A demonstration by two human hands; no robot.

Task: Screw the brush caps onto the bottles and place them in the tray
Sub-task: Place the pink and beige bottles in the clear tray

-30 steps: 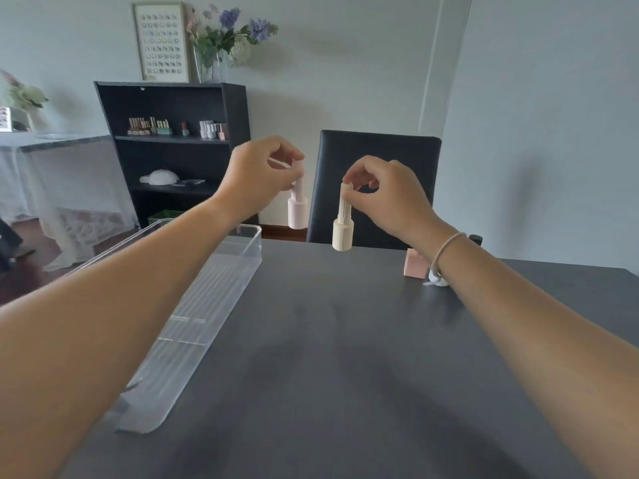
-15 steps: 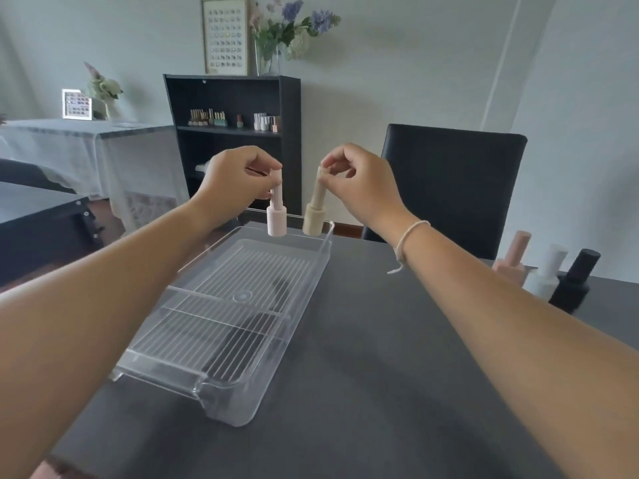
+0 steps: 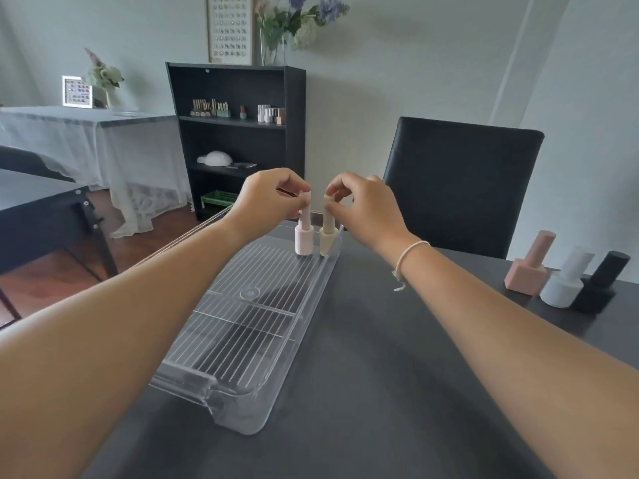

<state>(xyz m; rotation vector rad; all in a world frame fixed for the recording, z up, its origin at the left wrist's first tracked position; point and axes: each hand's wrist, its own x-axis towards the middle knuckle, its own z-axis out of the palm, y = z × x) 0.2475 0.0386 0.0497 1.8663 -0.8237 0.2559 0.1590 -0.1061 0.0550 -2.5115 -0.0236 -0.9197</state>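
Observation:
A clear ribbed tray lies lengthwise on the dark table. At its far end a pale pink capped bottle and a beige capped bottle stand side by side, their bases at the tray floor. My left hand pinches the top of the pink bottle's cap. My right hand pinches the top of the beige bottle's cap. Both bottles are upright.
Three more capped bottles stand at the table's right: a salmon square one, a white round one and a black one. A black chair is behind the table, a dark shelf further back.
Both hands carried the two bottles from mid-air over to the tray's far end and lowered them down to its floor. The view swung left and down.

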